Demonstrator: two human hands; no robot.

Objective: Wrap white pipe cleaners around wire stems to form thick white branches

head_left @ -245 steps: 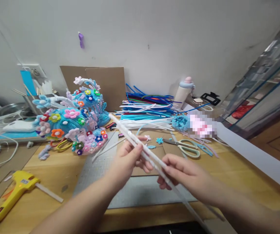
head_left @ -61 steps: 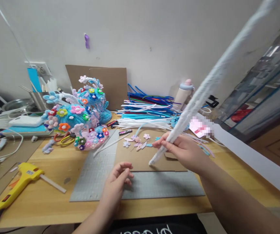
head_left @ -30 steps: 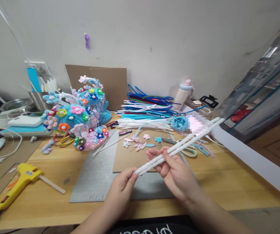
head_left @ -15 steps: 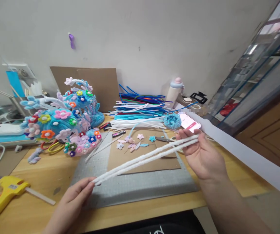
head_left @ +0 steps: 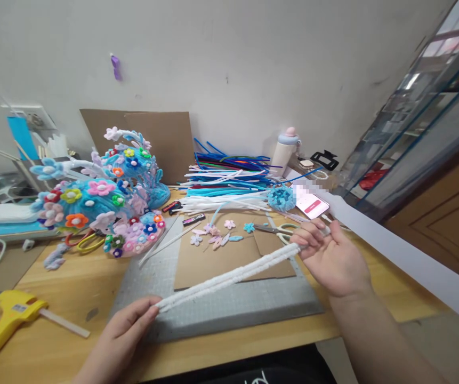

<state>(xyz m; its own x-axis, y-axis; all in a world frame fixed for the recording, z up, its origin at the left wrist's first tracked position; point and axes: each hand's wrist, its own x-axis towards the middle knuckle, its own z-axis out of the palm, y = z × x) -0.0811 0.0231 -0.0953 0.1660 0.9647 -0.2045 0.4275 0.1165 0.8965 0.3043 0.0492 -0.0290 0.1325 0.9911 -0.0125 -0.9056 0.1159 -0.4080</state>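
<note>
Two white pipe cleaners [head_left: 229, 277] stretch side by side between my hands, above the grey cutting mat [head_left: 249, 322]. My left hand [head_left: 133, 320] pinches their lower left ends. The fingers of my right hand [head_left: 329, 253] are curled round the other ends, with a white tip showing by the thumb. Beneath the strands lies a piece of brown cardboard [head_left: 197, 269]. Small pink and blue pipe-cleaner flowers and petals [head_left: 223, 241] rest on it, beside a pair of scissors [head_left: 271, 230] near my right hand.
Colourful flower-covered pieces [head_left: 89, 205] stand at the left, with a yellow glue gun [head_left: 19, 309] in front. Bundled pipe cleaners [head_left: 229, 184] lie at the back. A blue fuzzy ball [head_left: 281, 198], a phone [head_left: 311, 205] and a bottle [head_left: 286, 152] are at the right.
The two pipe cleaners lie closer together. My right hand's fingers have closed further round their ends and sit slightly lower; my left hand has shifted slightly.
</note>
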